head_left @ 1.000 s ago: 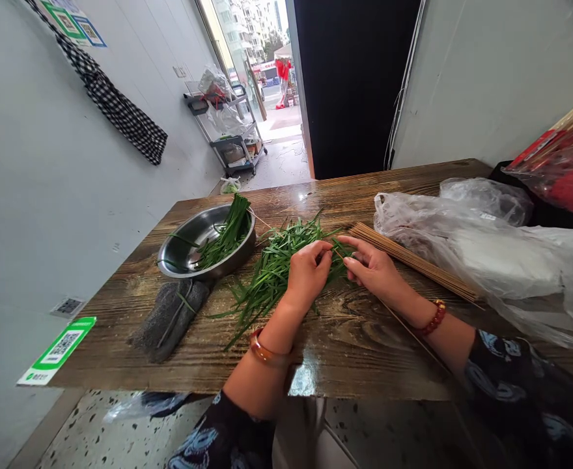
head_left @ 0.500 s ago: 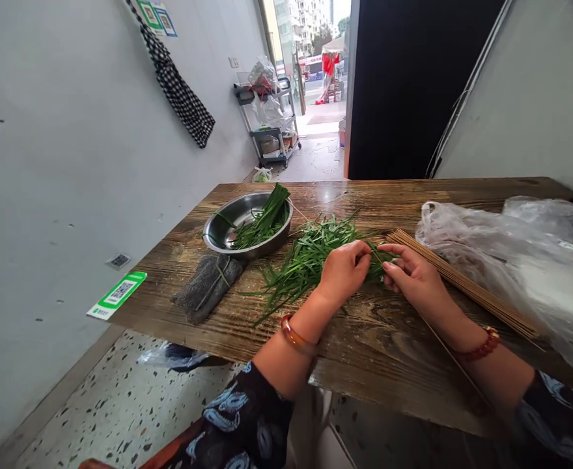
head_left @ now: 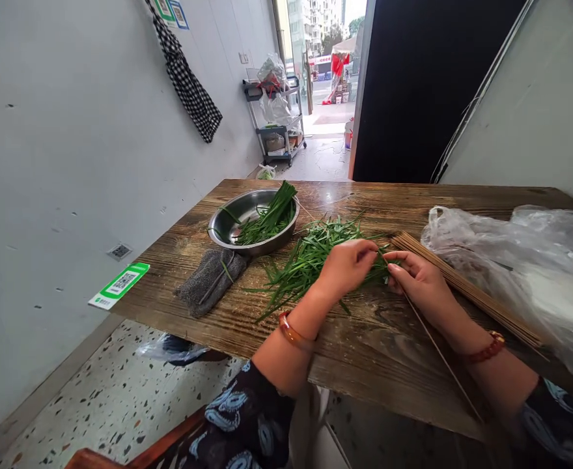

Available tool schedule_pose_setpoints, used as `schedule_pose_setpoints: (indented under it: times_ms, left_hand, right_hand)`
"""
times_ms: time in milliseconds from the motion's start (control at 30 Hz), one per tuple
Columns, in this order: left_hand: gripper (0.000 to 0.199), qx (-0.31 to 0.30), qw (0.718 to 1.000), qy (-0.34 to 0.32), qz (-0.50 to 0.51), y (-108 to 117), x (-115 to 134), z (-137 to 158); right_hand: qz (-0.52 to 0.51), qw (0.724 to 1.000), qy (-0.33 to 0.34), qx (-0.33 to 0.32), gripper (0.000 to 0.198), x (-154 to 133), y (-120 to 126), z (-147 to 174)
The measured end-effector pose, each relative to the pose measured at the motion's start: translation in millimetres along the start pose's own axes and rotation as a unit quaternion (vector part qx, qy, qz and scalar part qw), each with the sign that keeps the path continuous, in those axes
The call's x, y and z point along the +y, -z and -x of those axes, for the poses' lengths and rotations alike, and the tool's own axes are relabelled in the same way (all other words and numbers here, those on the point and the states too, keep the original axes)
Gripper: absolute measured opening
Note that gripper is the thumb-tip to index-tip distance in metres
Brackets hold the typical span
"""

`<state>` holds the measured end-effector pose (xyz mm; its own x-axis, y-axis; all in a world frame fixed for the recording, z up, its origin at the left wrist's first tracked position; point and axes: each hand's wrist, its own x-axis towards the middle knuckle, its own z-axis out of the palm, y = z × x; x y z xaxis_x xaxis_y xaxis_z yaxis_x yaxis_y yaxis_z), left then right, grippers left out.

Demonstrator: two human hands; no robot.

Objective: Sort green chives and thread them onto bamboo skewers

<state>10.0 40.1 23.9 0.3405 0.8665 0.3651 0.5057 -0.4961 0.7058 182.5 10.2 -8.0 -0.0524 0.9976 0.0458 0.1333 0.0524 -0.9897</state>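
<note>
Over the near side of a loose pile of green chives [head_left: 310, 257], my left hand [head_left: 348, 267] is closed, its thumb and fingers pinching a chive leaf at the tip of a skewer. My right hand [head_left: 416, 277] grips the thin bamboo skewer [head_left: 445, 361] near that tip. The skewer's long end slants down toward the table's near edge, under my right forearm. A bundle of bamboo skewers [head_left: 472, 293] lies just right of my right hand. Left of the pile, a steel bowl [head_left: 218, 231] holds more chives [head_left: 271, 218]. My fingers partly hide the leaf.
A grey mesh cloth bundle [head_left: 211, 283] rests in front of the bowl. Clear plastic bags [head_left: 511, 247] cover the table's right side. A green QR-code card [head_left: 119, 286] sits at the left table edge. Beyond the wooden table [head_left: 389, 365], a cart [head_left: 277, 124] stands by the doorway.
The view has shifted slightly, moving the scene a little to the right. Both hands stay close together at the skewer tip; more of the skewer's long end shows below my right hand.
</note>
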Motion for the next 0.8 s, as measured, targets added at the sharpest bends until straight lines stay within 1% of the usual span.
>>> schedule_pose_setpoints:
  times_ms: [67,133,200,233,333,400,500,567,667,800]
  left_hand:
    - [0.022,0.065,0.997,0.039,-0.002,10.2,-2.7,-3.2]
    - [0.023,0.099,0.992,0.062,-0.048,19.8,-4.9,-5.2]
    - [0.023,0.086,0.985,0.076,-0.131,26.7,-4.8,-5.1]
    - [0.023,0.071,0.976,0.086,-0.188,28.7,-4.0,-4.4]
    - [0.024,0.017,0.931,0.117,-0.345,29.1,-1.0,-0.8]
    - [0.035,-0.014,0.912,0.115,-0.393,26.6,-1.2,0.9]
    - [0.066,-0.031,0.904,0.12,-0.41,23.2,-6.2,1.1]
    - [0.074,-0.028,0.898,0.146,-0.413,22.8,-11.1,0.2]
    - [0.067,-0.015,0.891,0.18,-0.416,25.1,-18.5,-0.9]
    - [0.061,-0.01,0.885,0.201,-0.419,28.4,-27.4,-2.3]
  right_hand:
    - [0.015,1.0,-0.001,-0.008,0.035,-0.4,-0.8,-0.2]
    - [0.028,0.999,-0.003,-0.018,0.034,-1.4,-1.4,-0.2]
    - [0.033,0.999,-0.002,-0.023,0.033,-2.6,-1.7,-0.3]
    - [0.033,0.999,-0.002,-0.023,0.033,-3.3,-1.7,-0.4]
    - [0.024,1.0,-0.001,-0.017,0.032,-6.2,-1.9,-1.3]
    - [0.016,1.0,-0.005,-0.012,0.032,-8.9,-2.4,-2.0]
    - [0.01,1.0,-0.012,-0.009,0.031,-13.3,-3.4,-2.3]
    - [0.008,1.0,-0.015,-0.009,0.032,-15.4,-4.0,-2.0]
    - [0.005,1.0,-0.012,-0.01,0.033,-16.3,-4.5,-1.3]
    - [0.005,1.0,0.002,-0.012,0.032,-13.9,-4.9,-1.1]
